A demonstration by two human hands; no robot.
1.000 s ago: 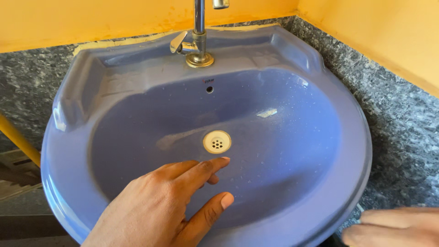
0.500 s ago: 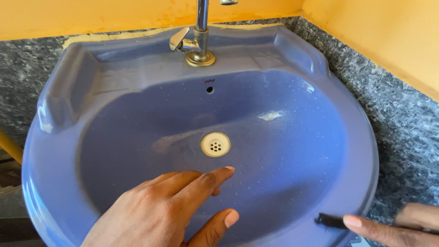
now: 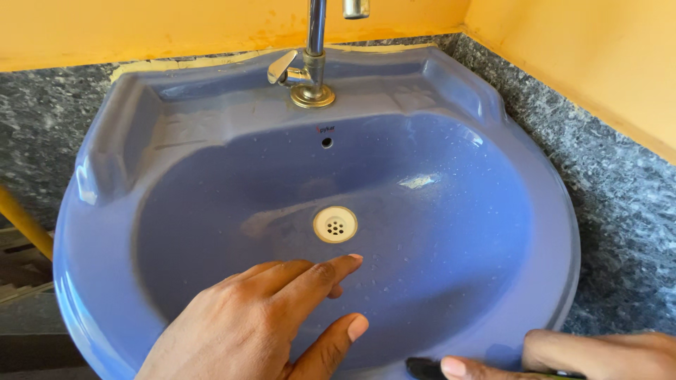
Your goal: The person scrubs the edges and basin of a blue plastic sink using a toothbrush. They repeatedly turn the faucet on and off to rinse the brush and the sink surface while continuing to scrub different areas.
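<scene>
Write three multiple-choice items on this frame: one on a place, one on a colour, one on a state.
1. Where does the left hand lie?
A. inside the basin, just short of the drain
B. on the tap
C. on the counter

2. What colour is the basin?
A. white
B. blue
C. green

3. How does the right hand stand?
A. open and empty
B. out of view
C. fingers on a thin dark tool at the near rim

Answers:
1 A: the fingertips end a little before the drain, palm down on the bowl.
2 B: bowl and rim are blue all over, set against grey speckled stone.
3 C: a finger presses along the dark tool, whose tip pokes out over the rim.
</scene>
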